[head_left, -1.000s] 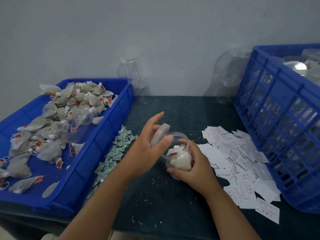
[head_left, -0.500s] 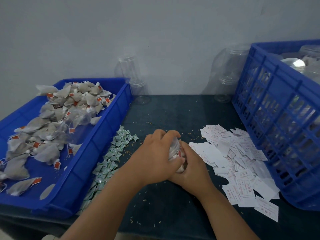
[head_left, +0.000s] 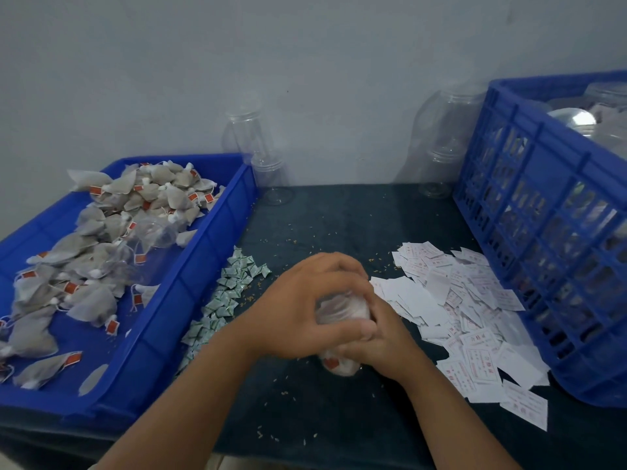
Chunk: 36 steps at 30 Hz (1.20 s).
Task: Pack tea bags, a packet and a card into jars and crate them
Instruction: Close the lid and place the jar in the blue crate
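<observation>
A small clear jar (head_left: 339, 362) filled with tea bags stands on the dark table (head_left: 339, 225) between my hands. My left hand (head_left: 305, 307) covers its top, fingers curled around the clear lid (head_left: 334, 312). My right hand (head_left: 386, 337) wraps the jar's body from the right. Only the lid's edge and the jar's bottom, with a red tag inside, show. Loose grey tea bags (head_left: 101, 252) with red tags fill the blue tray (head_left: 190, 300) at the left. Green packets (head_left: 224, 300) lie beside the tray. White cards (head_left: 464, 310) are spread at the right.
A tall blue crate (head_left: 543, 252) at the right holds lidded clear jars (head_left: 573, 122). Empty clear jars stand against the wall at the back middle (head_left: 271, 178) and back right (head_left: 441, 164). Tea crumbs dot the table. The table's front edge is near me.
My left hand brought the lid down onto the jar's open mouth and closed over it. Both hands now clasp the jar, slightly lower on the table.
</observation>
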Each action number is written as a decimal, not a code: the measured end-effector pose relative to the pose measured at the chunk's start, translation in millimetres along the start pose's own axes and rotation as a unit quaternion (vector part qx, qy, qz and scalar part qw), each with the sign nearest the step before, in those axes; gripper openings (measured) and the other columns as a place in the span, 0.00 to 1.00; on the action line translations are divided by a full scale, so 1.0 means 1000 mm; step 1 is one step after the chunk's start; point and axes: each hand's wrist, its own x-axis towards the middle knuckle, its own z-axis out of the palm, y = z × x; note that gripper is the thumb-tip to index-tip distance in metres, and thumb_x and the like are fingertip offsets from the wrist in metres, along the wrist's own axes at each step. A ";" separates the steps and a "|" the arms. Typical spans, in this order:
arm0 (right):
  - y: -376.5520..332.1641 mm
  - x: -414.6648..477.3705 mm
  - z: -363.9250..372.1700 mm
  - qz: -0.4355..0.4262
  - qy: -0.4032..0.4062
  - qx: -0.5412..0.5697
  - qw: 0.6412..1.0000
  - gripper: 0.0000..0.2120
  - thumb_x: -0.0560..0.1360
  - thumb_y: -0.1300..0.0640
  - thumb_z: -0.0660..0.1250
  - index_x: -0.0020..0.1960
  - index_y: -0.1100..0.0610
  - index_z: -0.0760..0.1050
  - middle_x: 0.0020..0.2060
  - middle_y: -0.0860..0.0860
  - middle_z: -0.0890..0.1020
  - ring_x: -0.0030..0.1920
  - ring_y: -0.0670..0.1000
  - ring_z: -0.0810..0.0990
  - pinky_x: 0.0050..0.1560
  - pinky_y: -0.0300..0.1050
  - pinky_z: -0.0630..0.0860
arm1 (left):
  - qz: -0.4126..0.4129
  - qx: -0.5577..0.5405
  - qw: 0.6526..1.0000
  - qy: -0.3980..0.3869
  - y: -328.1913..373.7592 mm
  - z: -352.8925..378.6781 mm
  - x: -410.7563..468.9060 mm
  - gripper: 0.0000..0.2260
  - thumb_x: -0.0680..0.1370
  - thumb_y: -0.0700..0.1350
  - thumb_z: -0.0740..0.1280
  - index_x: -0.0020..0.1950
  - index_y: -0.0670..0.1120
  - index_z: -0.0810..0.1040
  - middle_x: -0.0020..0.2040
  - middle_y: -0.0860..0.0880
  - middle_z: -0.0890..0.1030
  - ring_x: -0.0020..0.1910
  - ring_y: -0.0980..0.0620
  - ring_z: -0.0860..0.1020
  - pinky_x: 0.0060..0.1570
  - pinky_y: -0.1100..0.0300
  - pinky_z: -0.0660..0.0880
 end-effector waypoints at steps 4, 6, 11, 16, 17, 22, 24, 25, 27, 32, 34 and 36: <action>-0.002 -0.001 0.006 0.011 -0.001 0.005 1.000 0.29 0.65 0.50 0.83 0.64 0.39 0.80 0.58 0.51 0.87 0.60 0.55 0.87 0.58 0.48 0.83 | -0.049 0.044 0.997 -0.048 0.000 -0.016 0.002 0.20 0.81 0.55 0.70 0.73 0.63 0.75 0.77 0.60 0.69 0.78 0.57 0.62 0.77 0.49 0.61; 0.000 -0.001 0.008 0.006 0.017 -0.012 1.000 0.32 0.65 0.50 0.85 0.66 0.39 0.79 0.58 0.49 0.88 0.57 0.52 0.88 0.52 0.45 0.84 | -0.138 0.059 0.986 -0.080 0.000 -0.019 0.000 0.31 0.79 0.58 0.69 0.79 0.69 0.59 0.79 0.64 0.60 0.79 0.58 0.58 0.74 0.53 0.61; 0.000 -0.002 0.013 -0.009 0.011 -0.052 0.999 0.31 0.68 0.57 0.81 0.67 0.39 0.77 0.55 0.45 0.88 0.54 0.48 0.88 0.48 0.40 0.83 | -0.220 0.086 0.972 0.009 0.023 0.012 0.005 0.24 0.72 0.73 0.66 0.62 0.62 0.75 0.63 0.62 0.73 0.65 0.60 0.70 0.63 0.59 0.69; -0.010 -0.004 0.001 0.008 -0.037 0.026 0.999 0.23 0.70 0.43 0.83 0.64 0.39 0.82 0.57 0.47 0.88 0.59 0.48 0.87 0.58 0.44 0.83 | -0.067 -0.047 0.996 0.033 0.020 0.003 0.003 0.09 0.76 0.55 0.76 0.47 0.51 0.86 0.53 0.57 0.83 0.58 0.54 0.81 0.60 0.51 0.77; -0.009 -0.003 0.001 0.011 -0.032 0.023 0.999 0.25 0.69 0.42 0.83 0.64 0.42 0.83 0.57 0.48 0.88 0.59 0.49 0.87 0.59 0.46 0.83 | -0.055 -0.059 0.997 0.016 0.015 -0.004 0.002 0.08 0.77 0.53 0.76 0.52 0.50 0.87 0.58 0.57 0.84 0.63 0.55 0.80 0.64 0.51 0.76; 0.002 -0.001 0.012 0.023 0.024 -0.023 0.999 0.30 0.68 0.56 0.83 0.68 0.51 0.79 0.56 0.52 0.88 0.57 0.55 0.88 0.54 0.54 0.86 | -0.204 0.038 0.974 0.089 0.011 0.011 -0.002 0.32 0.69 0.73 0.70 0.71 0.64 0.72 0.67 0.70 0.72 0.66 0.73 0.68 0.62 0.72 0.67; 0.003 -0.002 0.012 0.010 0.030 -0.031 0.999 0.31 0.68 0.56 0.83 0.67 0.44 0.79 0.56 0.49 0.88 0.56 0.52 0.89 0.50 0.49 0.86 | -0.237 0.006 0.960 0.147 0.010 0.022 -0.001 0.31 0.66 0.72 0.73 0.67 0.64 0.75 0.61 0.69 0.75 0.61 0.74 0.71 0.55 0.75 0.69; 0.002 -0.002 0.012 0.013 0.034 -0.023 0.999 0.29 0.67 0.54 0.84 0.65 0.42 0.80 0.55 0.49 0.88 0.55 0.51 0.89 0.48 0.46 0.85 | -0.240 -0.014 0.956 0.170 0.009 0.026 0.000 0.27 0.68 0.66 0.76 0.65 0.63 0.78 0.59 0.68 0.77 0.59 0.73 0.74 0.54 0.75 0.71; 0.000 -0.002 0.011 0.019 0.034 -0.005 0.999 0.26 0.66 0.51 0.85 0.60 0.40 0.82 0.54 0.49 0.89 0.54 0.50 0.89 0.48 0.42 0.83 | -0.240 -0.055 0.950 0.191 0.006 0.028 0.001 0.23 0.70 0.55 0.78 0.65 0.62 0.80 0.57 0.67 0.80 0.58 0.71 0.76 0.53 0.76 0.72; -0.004 0.000 0.007 0.042 0.019 0.010 0.999 0.23 0.63 0.51 0.86 0.56 0.41 0.84 0.52 0.50 0.89 0.53 0.50 0.89 0.49 0.42 0.83 | -0.215 -0.113 0.952 0.184 -0.002 0.026 -0.006 0.24 0.70 0.51 0.78 0.66 0.61 0.81 0.59 0.65 0.82 0.60 0.69 0.78 0.56 0.75 0.72; -0.003 0.000 0.007 0.046 0.007 0.014 0.999 0.23 0.63 0.50 0.85 0.56 0.42 0.84 0.52 0.51 0.89 0.53 0.51 0.89 0.49 0.43 0.83 | -0.199 -0.128 0.956 0.175 -0.003 0.025 -0.009 0.25 0.69 0.52 0.78 0.66 0.59 0.81 0.59 0.64 0.82 0.61 0.67 0.79 0.56 0.75 0.72; -0.004 0.000 0.009 0.052 0.007 0.023 0.998 0.24 0.63 0.50 0.85 0.57 0.43 0.83 0.52 0.51 0.89 0.53 0.51 0.89 0.50 0.43 0.82 | -0.189 -0.132 0.959 0.162 -0.008 0.022 -0.010 0.27 0.69 0.53 0.78 0.68 0.59 0.80 0.60 0.64 0.82 0.61 0.67 0.79 0.56 0.75 0.72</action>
